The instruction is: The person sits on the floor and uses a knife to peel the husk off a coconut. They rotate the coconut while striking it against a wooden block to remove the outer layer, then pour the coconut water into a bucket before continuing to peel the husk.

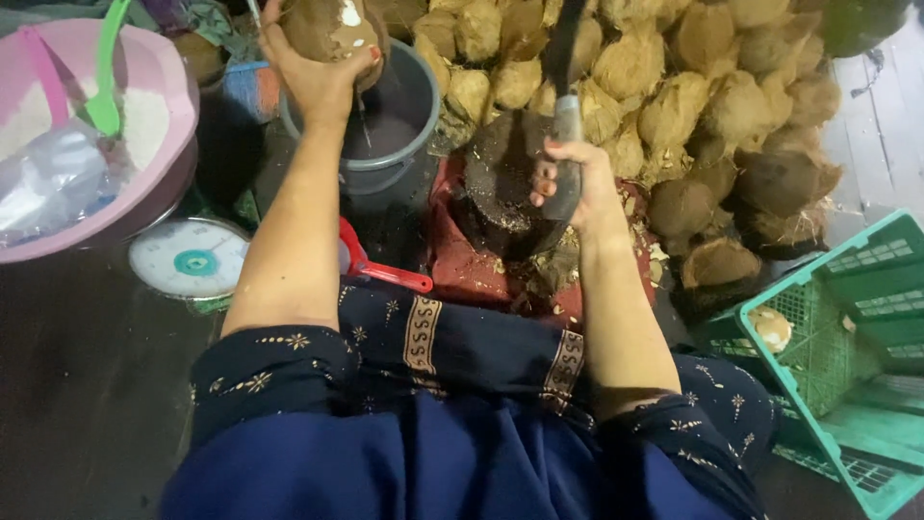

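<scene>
Dark wooden floor (87, 385) carries the whole work area: a heap of husked coconuts (674, 87) at the back, a grey bucket (399, 116) in front of it, and a dark chopping block (505, 188) on a red cloth (462, 270).

The step in hand appears to be draining a cracked coconut. To do it well, the crack should stay over the middle of the bucket, with the shell tilted steadily, so the thin stream visible below it lands inside the rim. The blade should remain pointed away from the body and clear of the draining arm.

The left hand (318, 72) is raised above the bucket, fingers wrapped firmly around the cracked coconut (332, 24), which sits above the bucket's near-left rim. The right hand (577, 183) is closed around the handle of a long dark cleaver (563, 67), held upright over the chopping block, blade rising toward the heap.

Nearby stand a pink basin (164, 96) holding grated white flesh, a round weighing scale (192, 258), a red-handled strainer (385, 272), and a green plastic crate (847, 356).
</scene>
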